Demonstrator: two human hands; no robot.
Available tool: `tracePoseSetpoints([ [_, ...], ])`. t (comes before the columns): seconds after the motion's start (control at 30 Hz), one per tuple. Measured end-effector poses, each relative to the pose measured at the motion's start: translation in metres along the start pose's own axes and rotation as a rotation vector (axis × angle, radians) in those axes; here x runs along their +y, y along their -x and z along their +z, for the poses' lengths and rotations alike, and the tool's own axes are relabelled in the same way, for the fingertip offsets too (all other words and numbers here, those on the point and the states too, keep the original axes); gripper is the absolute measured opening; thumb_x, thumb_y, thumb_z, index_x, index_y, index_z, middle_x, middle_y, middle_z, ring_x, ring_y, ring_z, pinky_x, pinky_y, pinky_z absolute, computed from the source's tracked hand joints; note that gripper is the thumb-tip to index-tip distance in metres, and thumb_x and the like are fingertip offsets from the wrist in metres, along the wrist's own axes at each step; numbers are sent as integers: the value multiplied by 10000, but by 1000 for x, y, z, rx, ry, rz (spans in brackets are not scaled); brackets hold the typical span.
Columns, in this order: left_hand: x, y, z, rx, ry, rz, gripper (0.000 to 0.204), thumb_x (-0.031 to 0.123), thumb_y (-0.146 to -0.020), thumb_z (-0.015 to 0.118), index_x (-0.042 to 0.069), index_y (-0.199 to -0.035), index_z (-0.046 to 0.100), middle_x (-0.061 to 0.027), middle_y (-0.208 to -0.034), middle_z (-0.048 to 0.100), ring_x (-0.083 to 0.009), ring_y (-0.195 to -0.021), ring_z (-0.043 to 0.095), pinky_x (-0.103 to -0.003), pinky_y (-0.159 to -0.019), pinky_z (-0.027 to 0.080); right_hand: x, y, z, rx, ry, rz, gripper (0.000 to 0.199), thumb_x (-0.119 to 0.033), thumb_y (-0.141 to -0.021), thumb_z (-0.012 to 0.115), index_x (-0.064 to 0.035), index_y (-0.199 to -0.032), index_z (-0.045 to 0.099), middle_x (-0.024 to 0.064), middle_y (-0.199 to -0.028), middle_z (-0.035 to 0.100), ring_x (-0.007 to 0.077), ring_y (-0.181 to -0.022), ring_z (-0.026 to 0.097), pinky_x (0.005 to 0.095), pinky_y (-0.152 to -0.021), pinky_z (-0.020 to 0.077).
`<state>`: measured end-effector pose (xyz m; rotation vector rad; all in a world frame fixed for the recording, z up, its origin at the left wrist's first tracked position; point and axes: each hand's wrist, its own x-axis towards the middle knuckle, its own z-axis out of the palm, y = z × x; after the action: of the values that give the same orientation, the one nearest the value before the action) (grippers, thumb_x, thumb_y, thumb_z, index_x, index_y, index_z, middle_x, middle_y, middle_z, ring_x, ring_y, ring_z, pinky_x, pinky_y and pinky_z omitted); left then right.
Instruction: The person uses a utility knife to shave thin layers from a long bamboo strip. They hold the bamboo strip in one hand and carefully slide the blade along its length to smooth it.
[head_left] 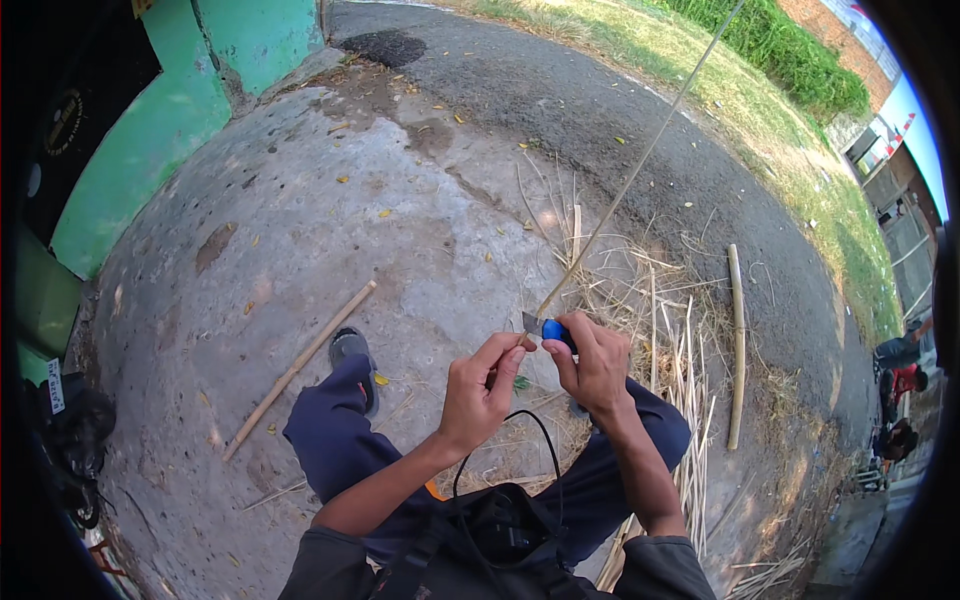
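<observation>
Between my knees, my left hand [478, 392] is closed in a pinch on the near end of a long, thin bamboo strip [622, 195]. The strip slants away up to the far right. My right hand [597, 365], just beside it, grips a knife with a blue handle [553, 330]. Its short blade [530, 322] lies against the strip close to my left fingertips. A small brown piece [526, 343] shows at those fingertips; I cannot make out what it is.
Split bamboo strips [690, 425] and shavings [640, 285] lie beside my right leg. One bamboo pole [737, 345] rests farther right, another [300, 370] to my left. A green wall [140, 190] stands at far left. People [900, 400] sit at the right edge.
</observation>
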<state>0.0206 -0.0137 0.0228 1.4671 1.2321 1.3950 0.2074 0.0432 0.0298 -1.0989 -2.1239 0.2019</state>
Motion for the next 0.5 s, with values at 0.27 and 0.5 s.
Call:
tracePoseSetpoints([
  [0.27, 1, -1, -1, -21, -35, -13, 131, 82, -1093, 605, 5, -1122, 706, -43, -677, 582, -60, -559, 458, -293, -519, 361, 11, -4, 1, 66, 101, -64, 295, -375, -975, 768, -100, -1037, 683, 61, -800, 665, 278, -615, 665, 386, -558, 488],
  [0.5, 4, -5, -1, -18, -36, -52, 143, 111, -1103, 593, 22, -1093, 704, 39, -665, 486, -21, -599, 363, -275, -526, 277, 11, -2, 6, 70, 108, 6, 297, -377, -977, 769, -99, -1044, 687, 69, -808, 689, 284, -622, 682, 395, -551, 492],
])
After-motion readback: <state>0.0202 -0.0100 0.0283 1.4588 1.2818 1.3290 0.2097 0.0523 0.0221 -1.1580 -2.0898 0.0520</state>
